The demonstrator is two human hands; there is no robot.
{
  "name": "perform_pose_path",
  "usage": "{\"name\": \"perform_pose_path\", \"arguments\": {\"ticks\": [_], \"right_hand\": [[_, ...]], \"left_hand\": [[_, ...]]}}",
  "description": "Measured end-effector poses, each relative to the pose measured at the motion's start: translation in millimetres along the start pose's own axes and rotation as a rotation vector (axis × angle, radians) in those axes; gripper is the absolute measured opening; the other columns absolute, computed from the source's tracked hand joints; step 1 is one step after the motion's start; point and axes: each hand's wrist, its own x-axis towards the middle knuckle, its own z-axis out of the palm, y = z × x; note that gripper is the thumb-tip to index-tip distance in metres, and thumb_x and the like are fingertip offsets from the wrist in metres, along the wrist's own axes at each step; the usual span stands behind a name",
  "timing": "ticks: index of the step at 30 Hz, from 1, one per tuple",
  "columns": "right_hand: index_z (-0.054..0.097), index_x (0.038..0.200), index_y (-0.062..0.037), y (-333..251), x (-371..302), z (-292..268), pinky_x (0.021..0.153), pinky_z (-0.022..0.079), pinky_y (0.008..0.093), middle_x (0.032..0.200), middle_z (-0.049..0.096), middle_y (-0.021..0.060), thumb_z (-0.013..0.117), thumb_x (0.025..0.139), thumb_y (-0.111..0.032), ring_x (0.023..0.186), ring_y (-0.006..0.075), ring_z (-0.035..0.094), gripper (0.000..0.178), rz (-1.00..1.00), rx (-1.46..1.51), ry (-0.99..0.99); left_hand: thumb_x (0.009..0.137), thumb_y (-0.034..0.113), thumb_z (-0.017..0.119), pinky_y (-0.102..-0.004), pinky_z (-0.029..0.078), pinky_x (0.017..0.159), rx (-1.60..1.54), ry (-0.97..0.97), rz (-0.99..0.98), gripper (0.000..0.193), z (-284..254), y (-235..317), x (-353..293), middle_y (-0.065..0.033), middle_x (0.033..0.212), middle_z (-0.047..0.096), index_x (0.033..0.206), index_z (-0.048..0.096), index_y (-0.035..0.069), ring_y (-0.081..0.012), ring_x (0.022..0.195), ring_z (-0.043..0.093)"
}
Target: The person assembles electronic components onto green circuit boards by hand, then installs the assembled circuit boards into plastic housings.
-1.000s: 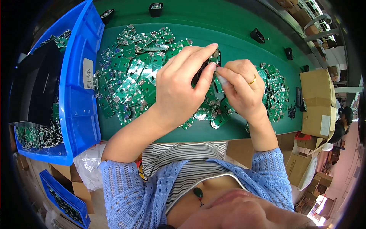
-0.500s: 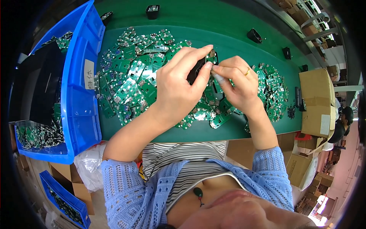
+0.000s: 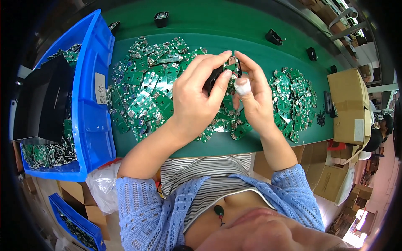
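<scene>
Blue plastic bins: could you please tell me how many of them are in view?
2. A large blue bin is at the left of the green table; a second blue bin is at the picture's lower left. More may be hidden beneath the table.

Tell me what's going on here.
A person's left hand holds a small green circuit board over a green table. The right hand, its thumb wrapped in white, is at the board's right side; whether it grips is unclear. A heap of boards lies to the left, another heap to the right, and a blue bin stands far left.
</scene>
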Motion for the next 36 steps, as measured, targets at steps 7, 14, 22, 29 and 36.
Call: {"name": "perform_pose_path", "arguments": {"ticks": [7,14,22,29,36], "right_hand": [[0.040,0.118,-0.0045,8.0,-1.1,14.3,0.044,0.037,0.0161,0.092,0.056,0.0047,0.053,0.089,-0.018,0.056,0.0026,0.045,0.035,-0.006,0.143,0.116],[0.042,0.114,-0.0025,16.1,12.0,7.5,0.044,0.043,0.0188,0.104,0.051,0.0078,0.054,0.088,-0.015,0.059,0.0063,0.051,0.031,-0.081,0.175,0.053],[0.045,0.109,-0.0022,6.1,9.6,-5.3,0.049,0.040,0.0173,0.078,0.055,0.0030,0.055,0.085,-0.005,0.065,0.0063,0.053,0.026,0.026,0.110,0.161],[0.045,0.099,-0.0057,5.7,4.2,-18.8,0.047,0.035,0.0154,0.076,0.056,0.0034,0.056,0.083,-0.006,0.055,0.0064,0.049,0.020,-0.021,0.349,0.134],[0.040,0.102,-0.0053,-8.5,-19.3,-5.9,0.050,0.039,0.0184,0.079,0.056,0.0061,0.054,0.083,-0.003,0.058,0.0077,0.052,0.024,0.094,0.199,-0.038]], "left_hand": [[0.077,0.001,0.059,-0.0285,0.048,0.057,-0.017,0.024,0.070,0.024,3.8,-4.9,-2.6,-0.0133,0.088,0.059,0.101,0.060,0.000,-0.0207,0.069,0.061],[0.078,0.000,0.059,-0.0289,0.049,0.061,-0.074,0.041,0.053,0.024,8.3,-15.3,-1.2,-0.0117,0.088,0.060,0.102,0.060,0.002,-0.0189,0.074,0.060],[0.086,0.010,0.053,-0.0285,0.045,0.072,-0.179,-0.064,-0.188,0.034,6.5,-24.5,-1.8,-0.0121,0.095,0.056,0.119,0.050,0.003,-0.0202,0.079,0.056],[0.090,0.008,0.048,-0.0266,0.046,0.080,-0.440,-0.122,-0.405,0.034,4.0,-16.4,2.0,-0.0084,0.102,0.055,0.123,0.045,0.001,-0.0160,0.091,0.056],[0.082,0.011,0.059,-0.0280,0.051,0.074,-0.793,-0.340,-0.879,0.033,-11.7,-12.6,10.5,-0.0041,0.100,0.057,0.113,0.049,0.003,-0.0133,0.089,0.058]]}}
